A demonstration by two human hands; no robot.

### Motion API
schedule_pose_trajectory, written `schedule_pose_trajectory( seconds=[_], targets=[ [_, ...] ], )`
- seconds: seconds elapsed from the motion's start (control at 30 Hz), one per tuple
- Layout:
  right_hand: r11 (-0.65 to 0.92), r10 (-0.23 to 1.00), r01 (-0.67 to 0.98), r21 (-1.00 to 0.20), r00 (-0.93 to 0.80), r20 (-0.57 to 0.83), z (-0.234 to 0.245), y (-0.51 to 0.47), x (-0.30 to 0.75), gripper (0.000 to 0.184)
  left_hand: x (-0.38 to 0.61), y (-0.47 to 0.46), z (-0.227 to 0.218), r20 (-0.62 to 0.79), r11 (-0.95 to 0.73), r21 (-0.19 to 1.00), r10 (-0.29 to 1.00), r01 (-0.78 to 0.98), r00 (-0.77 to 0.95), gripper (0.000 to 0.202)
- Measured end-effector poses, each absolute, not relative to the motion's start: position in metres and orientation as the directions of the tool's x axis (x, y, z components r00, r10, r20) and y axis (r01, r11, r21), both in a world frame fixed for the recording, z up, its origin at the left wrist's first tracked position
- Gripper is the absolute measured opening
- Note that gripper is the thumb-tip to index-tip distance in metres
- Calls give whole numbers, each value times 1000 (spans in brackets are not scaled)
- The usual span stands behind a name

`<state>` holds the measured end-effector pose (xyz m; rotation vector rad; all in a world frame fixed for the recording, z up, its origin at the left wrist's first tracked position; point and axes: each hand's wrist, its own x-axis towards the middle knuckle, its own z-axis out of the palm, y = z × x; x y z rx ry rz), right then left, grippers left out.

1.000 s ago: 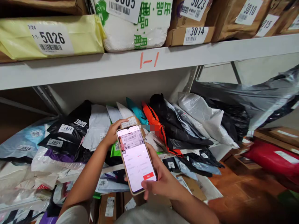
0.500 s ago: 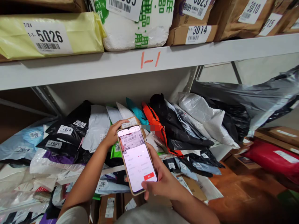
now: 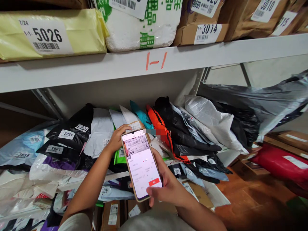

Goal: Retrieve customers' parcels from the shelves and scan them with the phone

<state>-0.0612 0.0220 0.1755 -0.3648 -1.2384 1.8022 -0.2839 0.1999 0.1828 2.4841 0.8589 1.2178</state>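
Smartphone (image 3: pixel 141 170) held in front of a labelled parcel (image 3: pixel 133 125).
The right hand (image 3: pixel 166 189) clasps the phone, thumb at its lower corner; beyond it, the left hand (image 3: pixel 117 138) grips the parcel's upper edge, its hold partly hidden. Behind lie plastic mailers (image 3: pixel 101 131), below a shelf beam (image 3: pixel 108 69) marked "1-1".

1. Phone (image 3: pixel 141 170): pale-gold edge, lower centre of frame; long axis near upright, top leaning left, screen facing camera.
2. Screen lit: barcode-label image above, white panel below, red button lower right.
3. Parcel (image 3: pixel 133 125): tan, white printed label; beyond phone's top end, mostly hidden. Contact unclear.
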Motion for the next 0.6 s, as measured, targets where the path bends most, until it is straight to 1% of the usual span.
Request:
schedule_pose_trajectory(
  seconds=[0.27,0.33,0.4,0.43,0.5,0.53,0.6],
  targets=[
    [-124,793,-507,-853,-567,222,174,22,-59,101,-284,202,181,631,-784,464,620,413,466,20],
    [-113,800,-507,-855,-557,225,173,22,-58,101,-283,203,180,609,-761,493,648,421,457,22],
    [-78,816,-506,-859,-527,236,172,22,-56,100,-282,204,179,574,-714,564,700,415,425,30],
    [-56,826,-506,-861,-508,245,171,21,-55,100,-280,203,178,561,-679,612,734,406,382,35],
    [-30,843,-512,-859,-474,253,168,20,-51,100,-276,196,176,574,-607,681,790,411,215,36],
    [-28,851,-519,-854,-461,252,166,19,-48,102,-273,189,174,597,-580,691,794,432,110,34],
    [-41,872,-541,-840,-430,235,161,17,-41,103,-263,170,170,658,-543,665,751,512,-58,29]
  ],
)
